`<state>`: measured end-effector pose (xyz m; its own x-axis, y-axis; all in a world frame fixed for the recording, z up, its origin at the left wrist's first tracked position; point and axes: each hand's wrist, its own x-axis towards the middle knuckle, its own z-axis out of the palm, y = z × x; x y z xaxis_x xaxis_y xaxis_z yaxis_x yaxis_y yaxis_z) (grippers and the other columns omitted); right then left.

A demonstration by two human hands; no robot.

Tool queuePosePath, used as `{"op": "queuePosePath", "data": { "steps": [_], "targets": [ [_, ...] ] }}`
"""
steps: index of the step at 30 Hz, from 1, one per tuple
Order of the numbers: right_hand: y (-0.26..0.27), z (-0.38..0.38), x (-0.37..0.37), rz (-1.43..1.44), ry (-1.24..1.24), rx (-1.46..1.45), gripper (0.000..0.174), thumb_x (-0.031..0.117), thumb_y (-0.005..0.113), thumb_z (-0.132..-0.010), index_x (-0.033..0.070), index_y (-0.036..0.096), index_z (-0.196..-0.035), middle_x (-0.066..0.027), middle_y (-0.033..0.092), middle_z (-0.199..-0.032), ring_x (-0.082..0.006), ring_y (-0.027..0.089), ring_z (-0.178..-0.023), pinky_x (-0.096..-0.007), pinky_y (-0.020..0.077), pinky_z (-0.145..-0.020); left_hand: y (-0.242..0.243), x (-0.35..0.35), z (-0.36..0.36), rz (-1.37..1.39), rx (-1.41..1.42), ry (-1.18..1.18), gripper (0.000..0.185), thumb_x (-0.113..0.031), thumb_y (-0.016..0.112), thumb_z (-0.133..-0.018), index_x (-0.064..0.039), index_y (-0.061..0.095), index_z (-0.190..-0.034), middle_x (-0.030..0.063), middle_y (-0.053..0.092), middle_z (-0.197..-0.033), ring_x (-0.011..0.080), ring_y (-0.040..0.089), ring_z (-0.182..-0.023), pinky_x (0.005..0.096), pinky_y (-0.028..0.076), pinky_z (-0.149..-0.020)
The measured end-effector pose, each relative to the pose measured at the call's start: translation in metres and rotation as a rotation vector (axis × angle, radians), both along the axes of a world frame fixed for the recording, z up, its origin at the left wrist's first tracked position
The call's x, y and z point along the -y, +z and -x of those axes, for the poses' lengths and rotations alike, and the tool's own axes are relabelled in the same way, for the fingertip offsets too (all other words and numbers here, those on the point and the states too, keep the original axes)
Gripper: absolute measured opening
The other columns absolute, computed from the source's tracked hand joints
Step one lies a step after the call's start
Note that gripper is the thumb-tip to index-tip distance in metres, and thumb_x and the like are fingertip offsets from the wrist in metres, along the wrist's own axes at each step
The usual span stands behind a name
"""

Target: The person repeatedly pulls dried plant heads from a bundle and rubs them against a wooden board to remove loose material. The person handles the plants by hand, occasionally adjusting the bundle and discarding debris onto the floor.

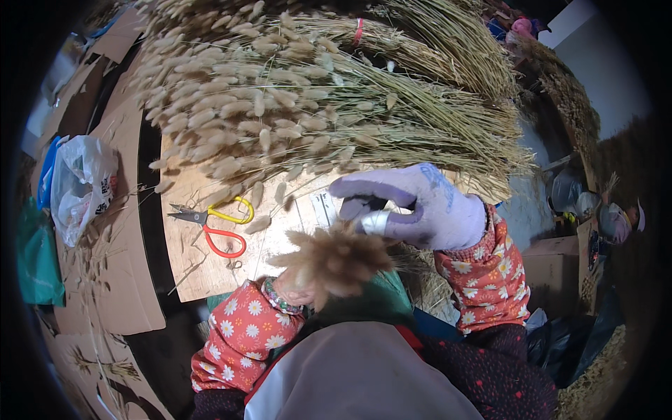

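My left hand (pixel 295 287), ungloved, is closed around a bunch of dried bunny-tail grass (pixel 341 257) whose fluffy heads face up and hide most of the fingers. Over the right side of the bunch is my right hand (pixel 407 205) in a pale purple glove, with white tape around one finger. Its thumb and fingers are curved; whether they pinch a stem cannot be told. Scissors (pixel 205 218) with one yellow and one red handle lie spread on the wooden board (pixel 210 273) at the left. A large heap of dried bunny-tail grass (pixel 226 105) covers the board's far side.
A bundle of stems tied with a red band (pixel 358 32) lies at the back. On the left, a white plastic bag (pixel 84 184) rests on cardboard (pixel 121 262). A cardboard box (pixel 551 273) stands at the right. Another person (pixel 619 220) is visible farther right.
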<state>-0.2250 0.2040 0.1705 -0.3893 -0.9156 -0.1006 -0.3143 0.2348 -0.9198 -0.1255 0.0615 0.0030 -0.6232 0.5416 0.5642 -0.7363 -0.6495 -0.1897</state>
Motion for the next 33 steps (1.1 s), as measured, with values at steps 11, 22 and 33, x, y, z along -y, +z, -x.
{"op": "queuePosePath", "data": {
  "steps": [11, 22, 33],
  "targets": [
    [-0.015, -0.001, 0.004, 0.172, 0.089, -0.42, 0.052, 0.003, 0.056, -0.075, 0.008, 0.055, -0.127, -0.0152, 0.064, -0.107, -0.0294, 0.064, -0.091, -0.0346, 0.0508, -0.075, -0.063, 0.007, -0.018, 0.537, -0.235, 0.612, 0.07, -0.044, 0.056, -0.09, -0.016, 0.028, -0.147, 0.0223, 0.03, -0.147, 0.0396, 0.038, -0.13, 0.0469, 0.033, -0.108],
    [-0.014, -0.002, 0.006, 0.317, 0.106, -0.49, 0.052, 0.004, 0.064, -0.072, 0.01, 0.056, -0.123, -0.0152, 0.065, -0.091, -0.0364, 0.063, -0.079, -0.0402, 0.0509, -0.067, -0.034, -0.007, -0.008, 0.489, -0.128, 0.761, 0.071, -0.047, 0.068, -0.082, -0.016, 0.039, -0.138, 0.0185, 0.041, -0.136, 0.0434, 0.041, -0.123, 0.0591, 0.034, -0.099],
    [-0.017, -0.004, 0.0, 0.194, 0.058, -0.513, 0.052, 0.006, 0.062, -0.072, 0.009, 0.054, -0.124, -0.0176, 0.064, -0.097, -0.0366, 0.063, -0.082, -0.0405, 0.051, -0.07, 0.008, 0.016, -0.036, 0.806, -0.124, 0.713, 0.059, -0.042, 0.057, -0.091, -0.01, 0.039, -0.138, 0.0202, 0.042, -0.136, 0.0411, 0.041, -0.126, 0.0499, 0.034, -0.107]
  ]
}}
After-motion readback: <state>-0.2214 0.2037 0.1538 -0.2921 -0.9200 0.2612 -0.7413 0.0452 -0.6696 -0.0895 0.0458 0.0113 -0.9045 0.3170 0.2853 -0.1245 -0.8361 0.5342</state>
